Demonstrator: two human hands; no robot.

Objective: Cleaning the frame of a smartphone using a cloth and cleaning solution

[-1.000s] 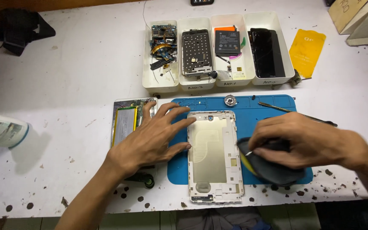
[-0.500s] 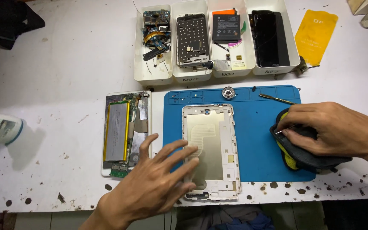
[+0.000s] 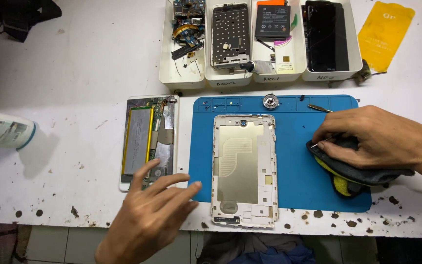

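My left hand hovers open, fingers spread, over the table's front edge. Its fingertips are by the lower end of an opened tablet body with a silver battery. Beside it a gold tablet back cover lies inside up on a blue work mat. My right hand presses down on a dark cloth with a yellow underside at the mat's right end. Its fingers curl over the cloth, and a thin metal tip shows under them.
Several white trays at the back hold circuit boards, a frame, a battery and a black screen. A yellow film lies to their right. A round metal part and a thin metal tool sit on the mat's top edge. A white bottle lies at the left.
My left hand has lifted off the back cover and pulled back toward the front edge, uncovering the opened tablet. My right hand stays on the cloth.
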